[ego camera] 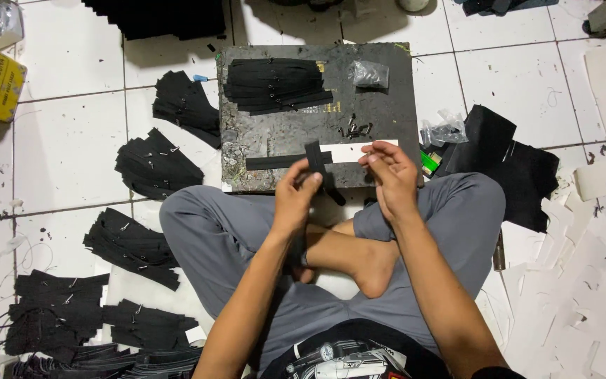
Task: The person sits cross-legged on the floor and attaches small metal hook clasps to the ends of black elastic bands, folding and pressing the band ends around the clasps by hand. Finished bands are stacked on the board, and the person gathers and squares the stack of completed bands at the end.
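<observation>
White floor tiles (71, 140) spread all around a person sitting cross-legged in grey trousers (247, 238). Just ahead of the knees lies a dark, stained work board (387, 119), carrying a fanned pile of black strips (275, 85), a long black strip (278, 161) laid flat near its front edge, and a small clear bag (369, 73). More bundles of black strips (156, 166) lie on the tiles to the left; white offcuts (569, 295) litter the right. The left hand (294, 198) pinches a short black strap (319, 172) between thumb and fingers, held upright over the board's front edge. The right hand (391, 179) hovers just beside it, fingers curled together; whether it holds something small I cannot tell.
</observation>
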